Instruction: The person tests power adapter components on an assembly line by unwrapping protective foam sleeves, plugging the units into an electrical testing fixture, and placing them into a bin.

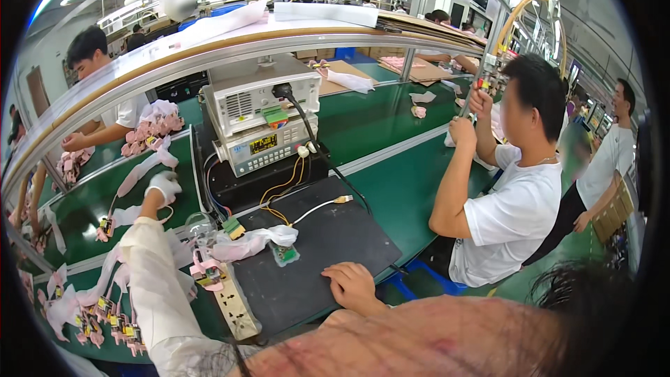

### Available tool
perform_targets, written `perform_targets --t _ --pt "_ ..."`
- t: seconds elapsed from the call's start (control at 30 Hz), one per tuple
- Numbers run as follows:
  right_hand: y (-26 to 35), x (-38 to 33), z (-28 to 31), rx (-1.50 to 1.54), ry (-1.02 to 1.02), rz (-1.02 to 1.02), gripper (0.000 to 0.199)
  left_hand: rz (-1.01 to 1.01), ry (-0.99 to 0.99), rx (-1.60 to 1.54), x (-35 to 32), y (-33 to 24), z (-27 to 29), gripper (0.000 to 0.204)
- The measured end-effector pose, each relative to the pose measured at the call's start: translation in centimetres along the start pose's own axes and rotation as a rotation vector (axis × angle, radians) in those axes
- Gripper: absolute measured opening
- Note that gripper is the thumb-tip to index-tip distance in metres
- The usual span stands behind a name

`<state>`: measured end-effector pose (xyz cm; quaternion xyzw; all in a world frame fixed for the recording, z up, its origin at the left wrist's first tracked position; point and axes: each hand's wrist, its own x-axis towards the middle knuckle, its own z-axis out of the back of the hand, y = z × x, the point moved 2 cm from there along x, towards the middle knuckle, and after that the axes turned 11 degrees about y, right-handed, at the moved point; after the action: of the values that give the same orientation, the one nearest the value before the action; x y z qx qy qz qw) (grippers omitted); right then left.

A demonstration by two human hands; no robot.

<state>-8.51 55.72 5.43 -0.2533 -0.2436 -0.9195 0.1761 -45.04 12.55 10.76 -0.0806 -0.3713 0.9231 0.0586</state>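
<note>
On the green bench, left of the black mat: the left hand (162, 188) reaches out in a white glove and sleeve, fingers curled on a white foam-wrapped piece (150, 166); whether they pinch it or only rest on it I cannot tell.
Right hand: the right hand (354, 286) is bare, lying flat on the black mat (328, 237), fingers loosely together, holding nothing.
Thing in hand: the wrapped piece lies just past the glove, near a heap of pink wrapped parts (150, 129).
Weight: judged light, since it is a thin strip of wrap.
Feel: soft and limp; the foam would likely sag and slide if held at one end.
Fragile part: similar pieces nearby end in a small circuit board (105, 227), so that end probably wants gentle handling.
Where to grip: best around the wrapped middle, not by any wires.
On the mat: another wrapped part (255, 241) with a green board (285, 255).
Behind: a grey test instrument (269, 143) with yellow leads.
</note>
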Motion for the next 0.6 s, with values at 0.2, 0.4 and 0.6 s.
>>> perform_targets --t 0.2,0.4,0.6 --pt "0.0 -0.3 0.3 0.004 -0.013 -0.008 0.022 -0.110 -0.062 -1.100 -7.2 -2.0 8.0 0.038" --pt "2.6 0.0 1.8 0.226 -0.001 0.091 0.025 -0.600 -0.152 -0.959 -25.3 -14.1 6.6 0.059" --pt "9.7 1.4 2.7 0.679 0.033 0.252 0.036 -0.623 -0.262 -0.916 -36.4 -18.1 -1.1 0.060"
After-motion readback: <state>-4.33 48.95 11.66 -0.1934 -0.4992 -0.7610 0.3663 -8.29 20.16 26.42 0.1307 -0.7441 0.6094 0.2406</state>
